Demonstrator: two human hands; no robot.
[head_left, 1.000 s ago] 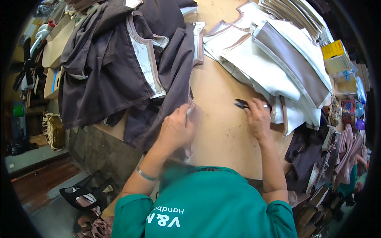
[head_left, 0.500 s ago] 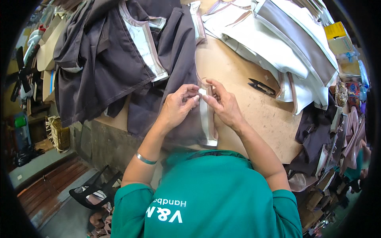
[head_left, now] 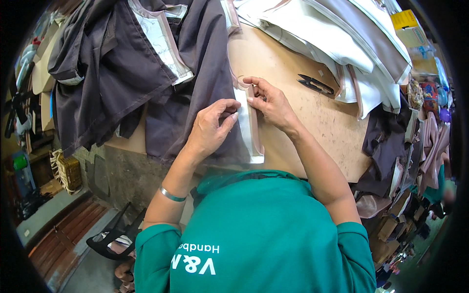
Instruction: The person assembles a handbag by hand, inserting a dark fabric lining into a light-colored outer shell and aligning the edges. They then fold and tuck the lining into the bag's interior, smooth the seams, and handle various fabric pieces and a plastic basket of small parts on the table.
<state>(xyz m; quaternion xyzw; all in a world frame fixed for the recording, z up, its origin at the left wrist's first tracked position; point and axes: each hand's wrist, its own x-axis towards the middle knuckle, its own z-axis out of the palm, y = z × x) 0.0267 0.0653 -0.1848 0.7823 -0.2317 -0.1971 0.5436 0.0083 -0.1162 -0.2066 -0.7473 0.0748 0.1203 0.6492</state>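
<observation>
A dark brown cloth piece [head_left: 183, 124] lies over the near edge of the work table, with a white strip [head_left: 246, 124] and a lighter brown band [head_left: 255, 132] along its right side. My left hand [head_left: 211, 128] is above the cloth beside the white strip, fingers curled and thumb close to the index finger; whatever is between them is too small to make out. My right hand [head_left: 273, 108] is at the band's upper part, thumb tip touching the band's edge. Its index finger reaches apart from the thumb toward the strip's upper end.
Black thread snips [head_left: 316, 85] lie on the tan table top [head_left: 298, 124] to the right. White and brown panels [head_left: 337, 34] are piled at the back right. More dark cloth [head_left: 105, 83] hangs off the left side. A yellow box [head_left: 404, 19] stands at the far right.
My hands have moved apart; both were together at the strip's edge. My left hand is slightly lower, and the right index finger still reaches out. The whole view has shifted a little.
</observation>
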